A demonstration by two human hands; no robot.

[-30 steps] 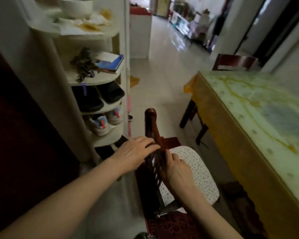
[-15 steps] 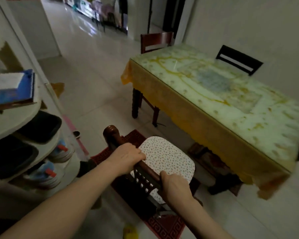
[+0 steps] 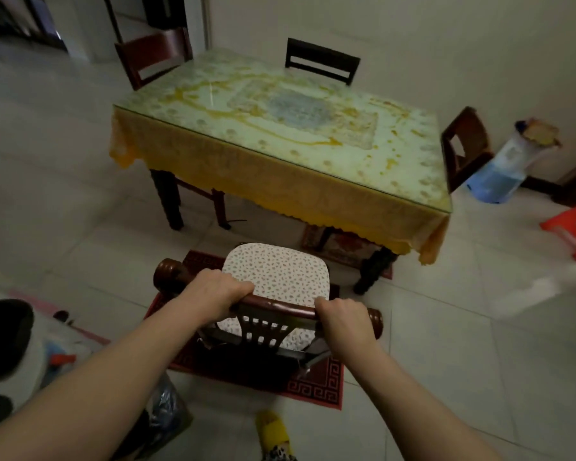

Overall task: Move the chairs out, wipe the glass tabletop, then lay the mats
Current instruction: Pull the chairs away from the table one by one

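Chair (image 3: 273, 281) was gripped by its top rail in both hands, left hand (image 3: 218, 289) and right hand (image 3: 341, 316), best lifted level, clear of the worktop (image 3: 280, 168).

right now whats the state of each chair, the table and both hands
dark wooden chair with speckled white cushion: pulled clear of table, gripped by top rail
left hand: grips rail
right hand: grips rail
glass tabletop: bare, no mats
three other chairs: still at table
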